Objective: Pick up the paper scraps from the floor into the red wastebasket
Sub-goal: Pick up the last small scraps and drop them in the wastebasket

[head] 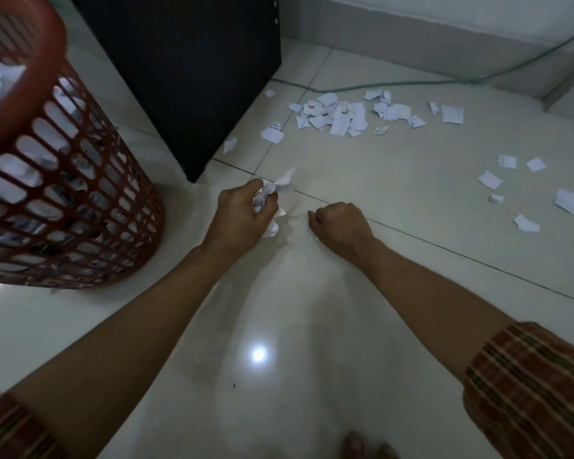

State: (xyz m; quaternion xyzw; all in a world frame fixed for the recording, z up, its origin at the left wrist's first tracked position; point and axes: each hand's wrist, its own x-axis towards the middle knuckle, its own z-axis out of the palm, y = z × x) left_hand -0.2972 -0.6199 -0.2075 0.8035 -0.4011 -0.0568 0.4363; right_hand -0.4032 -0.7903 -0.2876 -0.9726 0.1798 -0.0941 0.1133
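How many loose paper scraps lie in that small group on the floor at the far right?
6, apart from the big pile: two side by side, one below them, a tiny one, one at the edge, one nearest. More may lie outside the view.

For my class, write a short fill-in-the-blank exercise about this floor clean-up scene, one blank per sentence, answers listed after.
1. The left hand grips a bunch of crumpled white ____.
2. The perforated plastic wastebasket on the left is coloured ____.
3. The right hand has its fingers curled and holds ____.
4. The big heap of torn white paper scraps lies on the tiled ____.

Answers: paper; red; nothing; floor
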